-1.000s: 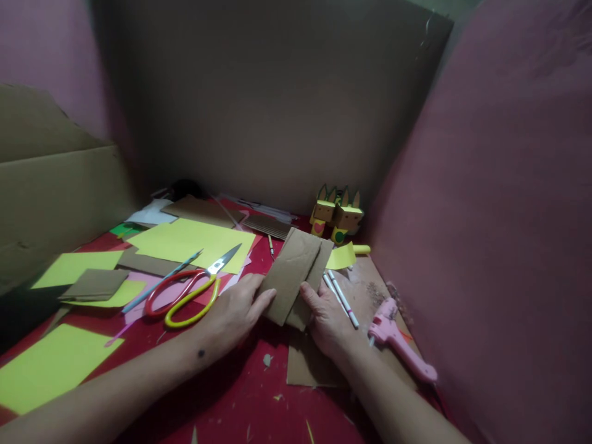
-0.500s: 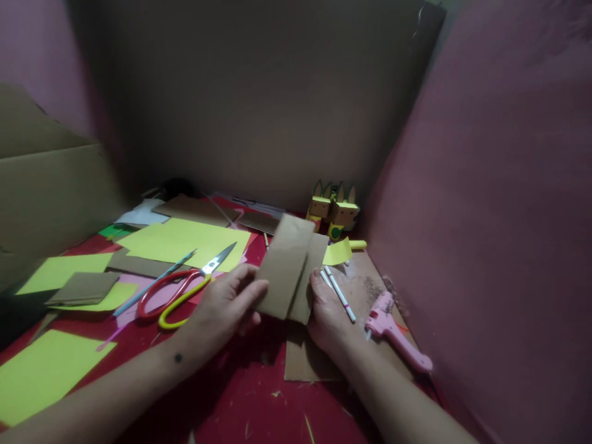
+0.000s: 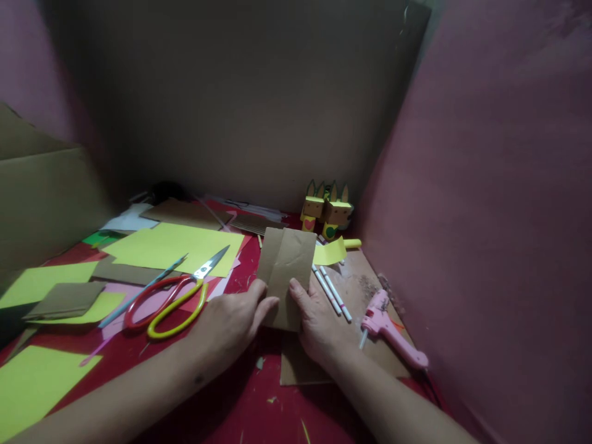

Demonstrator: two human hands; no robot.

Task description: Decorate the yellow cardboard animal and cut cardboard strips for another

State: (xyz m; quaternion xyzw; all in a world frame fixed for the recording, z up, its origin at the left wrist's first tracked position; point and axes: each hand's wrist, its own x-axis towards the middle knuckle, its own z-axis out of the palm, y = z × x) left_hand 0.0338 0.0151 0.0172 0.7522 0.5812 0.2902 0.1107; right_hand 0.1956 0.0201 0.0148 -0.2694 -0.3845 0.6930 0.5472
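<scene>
"Moved since half a second ago: the cardboard [image 3: 295,256]. Its broader panel, then on the left, now sits on the right, and the left fingers have closed in on it."

"Grip?"

"Left hand [image 3: 234,320]: thumb on the front face by the lower left edge, pinched tight. Right hand [image 3: 326,327]: same pinch, right edge. One folded piece or two, cannot tell."

"Position?"

"Held tilted above the red surface [image 3: 231,401], over the left edge of the brown board [image 3: 352,277]."

"Neighbours?"

"White pens [image 3: 333,293] just right of the right hand. Pink glue gun [image 3: 382,324] near the board's right edge. Scissors [image 3: 202,271] left of the left hand, blades over a yellow sheet [image 3: 157,243]."

"Writing?"

"Marks only: a red heart [image 3: 309,225] and a green shape [image 3: 330,231] on two small figures [image 3: 338,214], near the surface's far right corner. Print on the pens or gun: too small to tell."
</scene>
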